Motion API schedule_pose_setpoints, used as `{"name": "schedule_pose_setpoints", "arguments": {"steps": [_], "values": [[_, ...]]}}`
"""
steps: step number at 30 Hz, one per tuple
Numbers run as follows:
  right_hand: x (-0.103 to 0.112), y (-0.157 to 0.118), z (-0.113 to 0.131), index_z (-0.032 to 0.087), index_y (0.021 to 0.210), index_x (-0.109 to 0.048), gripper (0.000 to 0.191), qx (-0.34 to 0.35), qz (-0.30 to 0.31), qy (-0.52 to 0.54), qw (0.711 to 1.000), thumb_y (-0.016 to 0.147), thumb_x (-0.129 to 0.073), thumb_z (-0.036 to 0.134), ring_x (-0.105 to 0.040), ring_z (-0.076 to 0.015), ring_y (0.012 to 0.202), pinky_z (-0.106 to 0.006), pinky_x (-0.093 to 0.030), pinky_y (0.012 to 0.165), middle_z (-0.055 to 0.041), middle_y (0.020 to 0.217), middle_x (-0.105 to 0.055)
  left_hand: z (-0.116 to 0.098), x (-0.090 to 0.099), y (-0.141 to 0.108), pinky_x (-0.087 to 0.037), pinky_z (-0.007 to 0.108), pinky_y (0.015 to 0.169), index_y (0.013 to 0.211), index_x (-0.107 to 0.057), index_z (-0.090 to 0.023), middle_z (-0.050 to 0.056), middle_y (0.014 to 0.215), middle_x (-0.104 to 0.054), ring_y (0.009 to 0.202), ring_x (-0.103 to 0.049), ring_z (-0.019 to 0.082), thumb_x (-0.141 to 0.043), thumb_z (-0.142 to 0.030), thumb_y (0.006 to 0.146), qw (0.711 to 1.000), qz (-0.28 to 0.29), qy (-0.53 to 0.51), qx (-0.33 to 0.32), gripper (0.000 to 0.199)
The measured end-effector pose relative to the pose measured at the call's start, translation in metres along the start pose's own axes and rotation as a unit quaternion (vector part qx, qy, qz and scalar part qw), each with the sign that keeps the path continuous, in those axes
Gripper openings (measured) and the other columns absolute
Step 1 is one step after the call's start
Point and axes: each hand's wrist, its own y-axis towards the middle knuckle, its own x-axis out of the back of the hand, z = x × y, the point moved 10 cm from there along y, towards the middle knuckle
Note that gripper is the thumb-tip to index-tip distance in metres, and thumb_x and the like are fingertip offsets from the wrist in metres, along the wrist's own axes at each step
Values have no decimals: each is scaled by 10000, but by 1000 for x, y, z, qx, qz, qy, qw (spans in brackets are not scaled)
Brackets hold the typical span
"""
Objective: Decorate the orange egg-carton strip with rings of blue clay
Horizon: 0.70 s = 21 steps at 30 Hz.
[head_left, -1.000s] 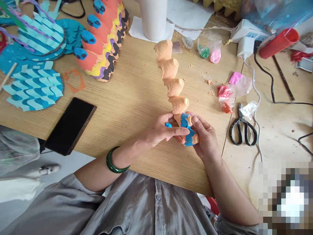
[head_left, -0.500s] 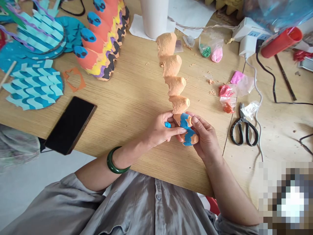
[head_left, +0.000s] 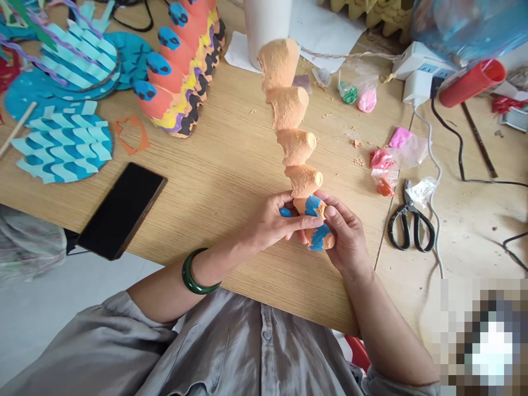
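Observation:
An orange bumpy strip [head_left: 291,110] with several cone-shaped knobs rises away from me over the table. Blue clay [head_left: 319,237] covers parts of its two nearest knobs. My left hand [head_left: 274,223] grips the strip's near end from the left, its thumb lying across between those two knobs. A small blue lump [head_left: 285,212] shows between the fingers of that hand. From the right, my right hand [head_left: 348,236] closes round the same end, thumb at the tip of the upper blue-covered knob. Its other fingers are partly hidden behind the strip.
A black phone [head_left: 122,210] lies left of my hands, below blue layered craft pieces [head_left: 66,146] and a red-orange knobbed piece [head_left: 181,82]. Black-handled pliers [head_left: 411,220], small clay bags [head_left: 381,159] and a white cable [head_left: 436,192] are on the right. A white roll [head_left: 268,25] stands behind.
The strip's far end has tipped slightly nearer and looks larger. My left thumb has slid a little right across the near knobs. The view has shifted slightly.

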Motion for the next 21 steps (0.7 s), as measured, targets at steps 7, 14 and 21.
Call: {"name": "schedule_pose_setpoints", "arguments": {"steps": [7, 14, 21], "values": [[7, -2, 14, 387, 1100, -819, 347, 52, -4, -68, 996, 779, -887, 498, -758, -187, 897, -320, -633, 772, 11, 1073, -811, 1, -5, -1, -373, 197, 405, 787, -669, -159, -43, 548, -619, 466, -646, 108, -884, -491, 751, 999, 28, -18, 2, 397], [9, -2, 13, 409, 1156, -796, 359, 68, 1, -94, 993, 812, -860, 489, -749, -203, 889, -354, -626, 800, 9, 1006, -802, 3, -6, 0, -583, 257, 565, 668, -588, -181, -99, 440, -428, 419, -526, 75, -863, -553, 752, 997, 46, -61, 6, 470], [10, -1, 11, 391, 1131, -806, 351, 57, -9, -73, 996, 801, -865, 496, -745, -184, 881, -325, -629, 789, 14, 1046, -804, 2, -11, -1, -645, 311, 654, 862, -691, -185, -118, 456, -406, 395, -438, 58, -803, -514, 831, 991, 80, -106, 12, 350]]}}
